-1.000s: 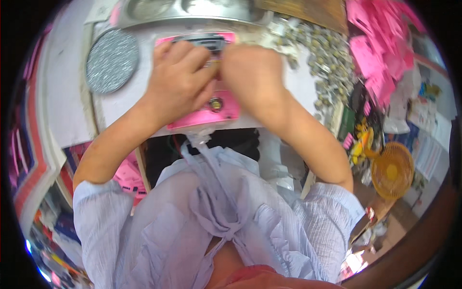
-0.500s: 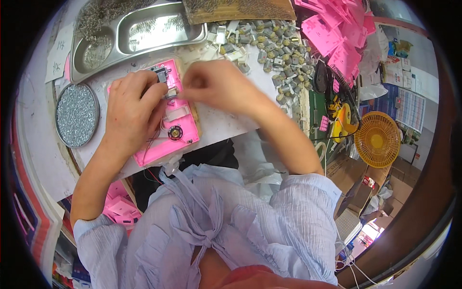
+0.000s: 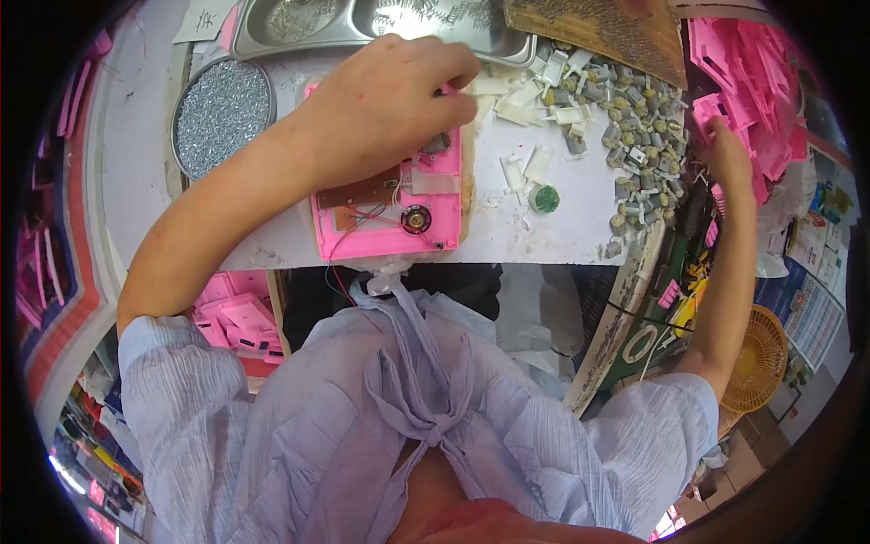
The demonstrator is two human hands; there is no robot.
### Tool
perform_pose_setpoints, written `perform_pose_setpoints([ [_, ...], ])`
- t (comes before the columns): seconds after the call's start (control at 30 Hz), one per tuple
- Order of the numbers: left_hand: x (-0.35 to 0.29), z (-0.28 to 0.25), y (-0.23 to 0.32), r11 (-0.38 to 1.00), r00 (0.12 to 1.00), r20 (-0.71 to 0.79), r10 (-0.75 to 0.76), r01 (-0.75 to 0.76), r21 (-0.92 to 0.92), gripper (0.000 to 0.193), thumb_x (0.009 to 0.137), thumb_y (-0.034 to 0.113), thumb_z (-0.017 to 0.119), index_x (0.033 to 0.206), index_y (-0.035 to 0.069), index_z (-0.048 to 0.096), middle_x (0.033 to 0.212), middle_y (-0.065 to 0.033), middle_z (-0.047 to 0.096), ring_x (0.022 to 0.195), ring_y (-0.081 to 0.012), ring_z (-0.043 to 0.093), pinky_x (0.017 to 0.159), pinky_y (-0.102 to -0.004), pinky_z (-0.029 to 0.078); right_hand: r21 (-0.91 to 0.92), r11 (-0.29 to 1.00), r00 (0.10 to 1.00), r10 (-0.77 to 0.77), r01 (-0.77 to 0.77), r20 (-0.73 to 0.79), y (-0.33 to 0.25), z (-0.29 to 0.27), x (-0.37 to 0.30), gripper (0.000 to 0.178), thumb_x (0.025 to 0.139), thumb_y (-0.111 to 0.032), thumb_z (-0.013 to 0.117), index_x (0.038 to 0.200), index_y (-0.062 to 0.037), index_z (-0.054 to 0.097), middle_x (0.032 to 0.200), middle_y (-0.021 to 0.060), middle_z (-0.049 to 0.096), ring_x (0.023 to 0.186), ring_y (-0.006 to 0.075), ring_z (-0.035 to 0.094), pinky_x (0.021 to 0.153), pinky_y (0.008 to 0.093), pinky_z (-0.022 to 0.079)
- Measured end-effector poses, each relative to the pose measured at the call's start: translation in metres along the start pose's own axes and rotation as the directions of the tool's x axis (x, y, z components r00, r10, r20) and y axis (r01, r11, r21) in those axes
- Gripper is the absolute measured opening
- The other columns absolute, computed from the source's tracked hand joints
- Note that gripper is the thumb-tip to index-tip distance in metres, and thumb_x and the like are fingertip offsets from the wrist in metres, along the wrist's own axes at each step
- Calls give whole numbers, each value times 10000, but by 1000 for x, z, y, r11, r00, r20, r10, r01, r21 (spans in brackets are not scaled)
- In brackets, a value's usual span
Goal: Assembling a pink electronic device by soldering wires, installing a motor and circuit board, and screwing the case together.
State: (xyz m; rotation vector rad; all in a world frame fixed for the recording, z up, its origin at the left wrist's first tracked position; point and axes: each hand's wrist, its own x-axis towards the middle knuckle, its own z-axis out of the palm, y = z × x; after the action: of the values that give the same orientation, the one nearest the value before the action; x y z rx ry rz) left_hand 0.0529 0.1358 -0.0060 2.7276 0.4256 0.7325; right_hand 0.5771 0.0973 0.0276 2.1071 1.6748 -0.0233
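A pink plastic housing (image 3: 381, 243) lies on the white work surface in front of me. Inside it are a brown circuit board (image 3: 362, 192), a small round speaker (image 3: 416, 218), thin wires and a white strip. My left hand (image 3: 385, 104) bends over its upper part with curled fingers, covering whatever they grip. A grey motor (image 3: 437, 143) shows just below the thumb. Far to the right, my right hand (image 3: 725, 159) reaches the pile of pink plastic panels (image 3: 757, 82). Its fingertips meet a pink panel, but their grip is mostly hidden.
Loose small motors (image 3: 642, 150) cover the table's right side, beside white plastic pieces (image 3: 521, 107) and a green disc (image 3: 544, 199). A round tin of screws (image 3: 224, 118) stands left, near a metal tray (image 3: 362, 36). A brown board (image 3: 603, 32) with pins lies behind.
My right hand has left the housing and swung right to the pink panels. My left hand stays over the housing's upper part. The whole view has shifted.
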Motion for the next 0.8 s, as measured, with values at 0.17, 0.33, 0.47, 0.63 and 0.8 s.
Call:
perform_pose_setpoints([
  [0.17,21,2,-2,991,999,23,47,-49,121,204,794,77,687,992,49,644,1085,-119,630,986,-313,650,793,-404,526,237,961,989,-145,141,-3,132,-43,-9,375,826,18,642,1199,-18,654,957,119,719,912,183,668,827,354,514],
  [0.33,13,-4,0,995,994,71,-83,79,65,224,825,107,716,1030,42,652,1100,-150,618,1004,-328,649,829,-402,537,669,742,996,28,32,-79,104,-137,-123,368,931,-52,684,1290,13,632,1128,26,675,958,128,633,864,283,490],
  [0.47,-7,-30,19,971,965,-111,-238,234,-42,212,848,115,734,1035,63,650,1075,-115,616,911,-311,616,781,-376,503,858,294,833,247,422,-495,-18,-102,-199,414,850,-57,798,1236,5,664,1053,77,707,876,150,650,718,282,512],
  [0.63,-29,-41,75,-36,740,316,-594,367,-929,318,929,249,761,1134,32,649,992,-4,634,864,-145,626,693,-288,498,826,-403,916,242,394,-320,-248,-57,-199,448,830,-7,794,1244,27,626,1025,137,723,824,208,709,676,322,591],
  [0.8,-40,-44,58,-89,647,202,-735,204,-975,334,1017,217,676,1269,3,632,776,62,599,565,4,446,482,-166,306,690,-692,940,-49,213,-338,-296,-70,-169,555,904,-54,752,1381,33,482,1018,163,726,850,217,741,734,325,636],
])
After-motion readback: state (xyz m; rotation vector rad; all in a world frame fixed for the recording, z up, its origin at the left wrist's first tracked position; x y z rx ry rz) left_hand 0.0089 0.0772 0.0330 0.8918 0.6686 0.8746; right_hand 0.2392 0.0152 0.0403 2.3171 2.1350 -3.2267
